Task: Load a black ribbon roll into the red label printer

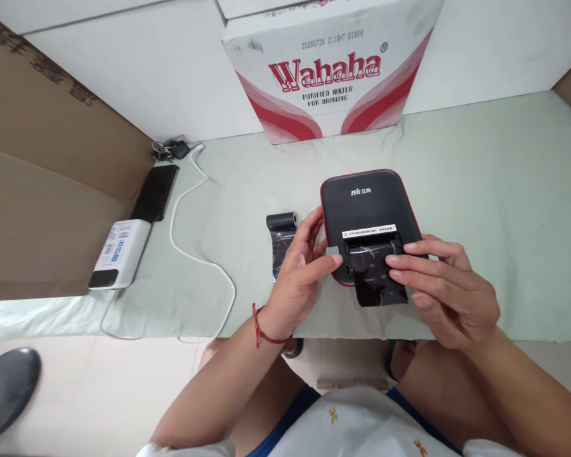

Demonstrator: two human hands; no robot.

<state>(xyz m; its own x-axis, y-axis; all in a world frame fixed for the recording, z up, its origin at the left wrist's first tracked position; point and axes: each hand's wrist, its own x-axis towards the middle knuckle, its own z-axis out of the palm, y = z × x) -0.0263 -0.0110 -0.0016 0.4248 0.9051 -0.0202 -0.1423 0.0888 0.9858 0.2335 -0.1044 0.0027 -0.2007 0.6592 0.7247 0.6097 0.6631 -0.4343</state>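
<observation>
A black printer [371, 206] with a red rim and a white warning strip lies on the green cloth. Shiny black ribbon film [378, 289] hangs out of its slot toward me. My left hand [302, 266] grips the printer's left side, with the thumb on top beside a small grey tab [332, 251] and the fingers along the edge. Stretched fingers of my right hand [452, 285] rest on the film's right edge and the printer's right side; the thumb stands apart below. Just left of my left hand is a roll of black film [282, 221], partly unrolled and partly hidden by that hand.
Behind the printer stands a Wahaha water carton [333, 76]. At left are a brown cardboard box [52, 209], a white power bank [121, 254], a black flat case [156, 190] and keys [174, 150]. A white cable [174, 225] curves across the cloth [504, 222].
</observation>
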